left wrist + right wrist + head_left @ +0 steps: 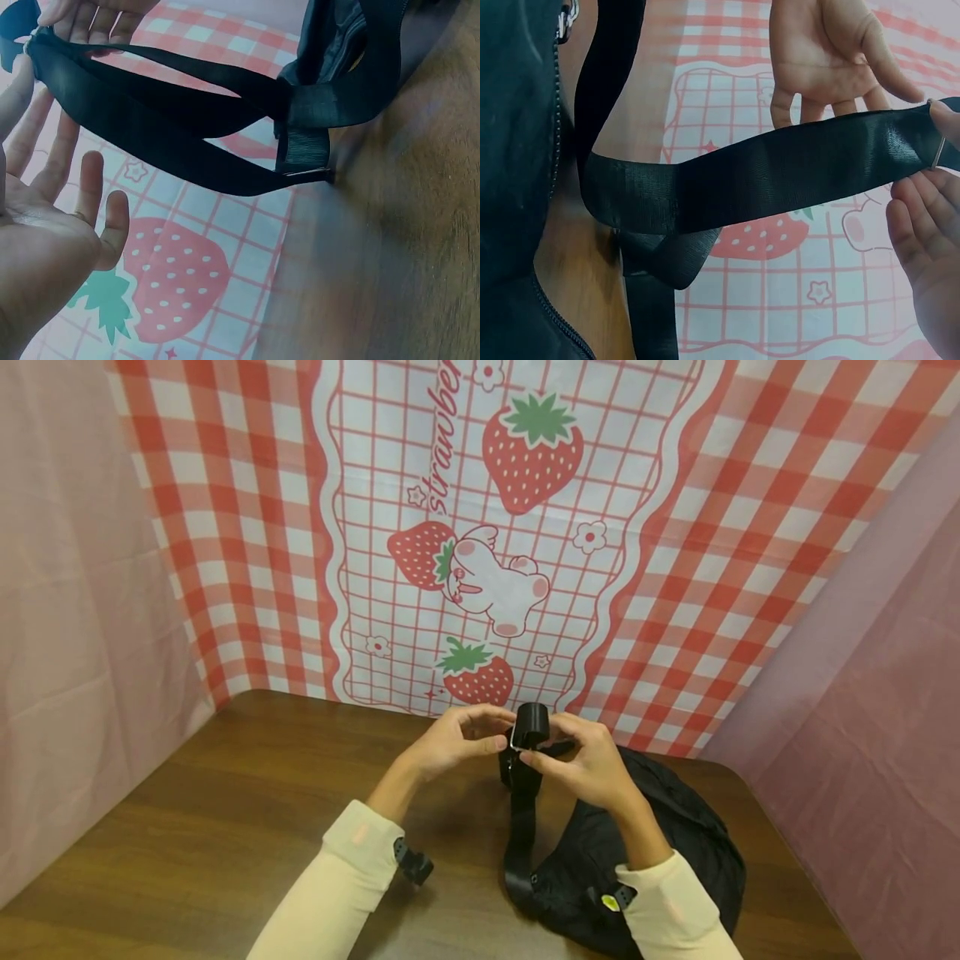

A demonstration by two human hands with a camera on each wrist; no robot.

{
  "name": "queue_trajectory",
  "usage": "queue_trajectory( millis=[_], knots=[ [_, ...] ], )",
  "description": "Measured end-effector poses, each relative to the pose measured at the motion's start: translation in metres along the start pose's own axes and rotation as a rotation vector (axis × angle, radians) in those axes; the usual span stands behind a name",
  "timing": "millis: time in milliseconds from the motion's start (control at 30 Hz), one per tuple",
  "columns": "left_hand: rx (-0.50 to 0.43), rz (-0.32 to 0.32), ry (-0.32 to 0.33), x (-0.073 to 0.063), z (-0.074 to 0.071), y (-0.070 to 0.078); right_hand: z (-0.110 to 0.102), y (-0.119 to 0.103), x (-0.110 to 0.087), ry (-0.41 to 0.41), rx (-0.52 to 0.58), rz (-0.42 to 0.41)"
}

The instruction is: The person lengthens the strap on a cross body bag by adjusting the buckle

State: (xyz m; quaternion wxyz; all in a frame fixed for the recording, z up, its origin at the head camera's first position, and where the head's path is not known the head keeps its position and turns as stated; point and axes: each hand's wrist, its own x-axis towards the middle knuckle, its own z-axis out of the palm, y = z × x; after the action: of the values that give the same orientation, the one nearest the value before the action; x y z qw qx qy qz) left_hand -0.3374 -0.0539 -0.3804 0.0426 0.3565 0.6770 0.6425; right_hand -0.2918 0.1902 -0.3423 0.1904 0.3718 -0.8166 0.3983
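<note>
A black webbing strap [522, 818] rises from a black bag [675, 827] and passes through a thin metal slider [938, 146]. Above the slider, the strap bends into a loop [533, 722]. From the left, my left hand [453, 743] pinches the slider's edge between thumb and fingers; its other fingers [91, 184] spread loosely below the strap. My right hand [588, 760] grips the strap at the slider from the other side, its thumb [946, 124] over the webbing. In the left wrist view, two lengths of webbing hang apart below the slider.
The bag, with zippers [555, 127], lies on the right of a brown wooden table [225, 810]. A strawberry-print checked cloth [480, 527] hangs behind the table, and pink cloth [862, 677] covers the sides. Wrist cameras [414, 862] sit at both cuffs.
</note>
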Motion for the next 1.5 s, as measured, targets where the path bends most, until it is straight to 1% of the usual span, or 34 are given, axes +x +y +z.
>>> queue_trajectory(
  millis=[133, 267, 533, 800, 933, 1100, 1233, 1367, 1433, 1500],
  knots=[
    [0.029, -0.015, 0.007, 0.0, 0.0, 0.001, 0.001, 0.005, -0.001, -0.017, 0.008, 0.024],
    [0.079, -0.023, 0.023, 0.002, 0.001, 0.0, 0.0, 0.009, -0.001, -0.038, 0.013, 0.047],
    [0.186, 0.004, 0.031, 0.002, 0.001, 0.001, 0.001, 0.012, -0.001, -0.049, -0.01, 0.041],
    [0.257, 0.068, 0.032, 0.001, 0.001, 0.002, 0.003, 0.013, -0.001, -0.034, -0.042, 0.049],
    [0.286, 0.067, 0.058, 0.0, 0.0, 0.002, 0.006, 0.014, 0.0, -0.023, -0.077, 0.037],
    [0.289, 0.037, 0.089, -0.001, -0.001, 0.003, 0.014, 0.016, 0.002, -0.007, -0.132, 0.013],
    [0.29, 0.051, 0.102, 0.0, 0.0, 0.003, 0.019, 0.017, 0.002, 0.018, -0.195, -0.003],
    [0.306, 0.068, 0.109, 0.001, 0.0, 0.002, 0.02, 0.014, 0.004, 0.027, -0.224, 0.005],
    [0.308, 0.065, 0.116, 0.002, 0.0, 0.002, 0.02, 0.012, 0.004, 0.026, -0.229, 0.01],
    [0.312, 0.05, 0.13, 0.002, 0.0, 0.002, 0.019, 0.011, 0.004, 0.024, -0.236, 0.015]
  ],
)
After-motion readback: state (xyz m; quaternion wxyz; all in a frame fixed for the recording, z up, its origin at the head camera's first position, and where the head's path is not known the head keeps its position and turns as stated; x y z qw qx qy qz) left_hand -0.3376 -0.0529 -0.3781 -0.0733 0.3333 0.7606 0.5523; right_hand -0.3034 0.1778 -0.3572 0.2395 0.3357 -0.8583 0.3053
